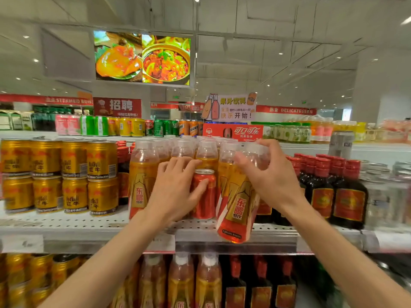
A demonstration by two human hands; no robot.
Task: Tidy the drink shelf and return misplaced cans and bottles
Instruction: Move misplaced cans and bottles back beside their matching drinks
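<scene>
The left hand (175, 187) is wrapping its grip around a small red metal can (205, 194) standing among orange plastic drink bottles (142, 174) on the white perforated shelf (89, 221). The right hand (270, 174) is gripping the neck of one orange-labelled plastic bottle (236, 205), holding it tilted over the shelf's front edge.

Two bare forearms, left hand (172, 192), right hand (270, 174), no sleeves

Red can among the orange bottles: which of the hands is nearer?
Left. The left hand wraps around the red can, thumb on its front. The right hand grips a tilted orange bottle beside it.
</scene>
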